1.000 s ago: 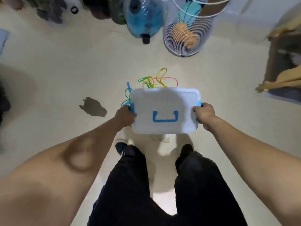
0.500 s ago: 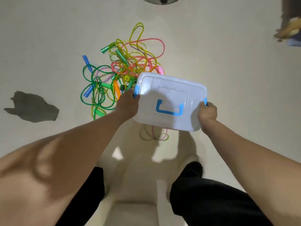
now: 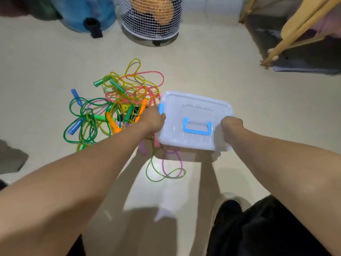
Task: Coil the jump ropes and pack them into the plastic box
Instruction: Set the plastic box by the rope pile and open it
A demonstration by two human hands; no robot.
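Note:
A white plastic box point(image 3: 193, 111) with a closed lid, blue side clips and a blue top handle sits low over the floor between my hands. My left hand point(image 3: 152, 120) grips its left end at the blue clip. My right hand point(image 3: 231, 125) grips its right end. A tangled pile of jump ropes point(image 3: 114, 108) in green, yellow, pink, orange and purple lies on the floor just left of the box. A green and purple rope loop point(image 3: 166, 172) trails out from under the box's near side.
A white wire basket point(image 3: 151, 19) holding an orange ball stands at the back. A blue water bottle point(image 3: 86, 13) lies to its left. Wooden poles point(image 3: 295, 32) and a dark mat point(image 3: 299, 52) sit at the right. My legs in black trousers point(image 3: 258, 228) are below.
The box has moved down and to the right of the rope pile, held by both hands throughout. The view has tilted up, showing the basket and bottle again.

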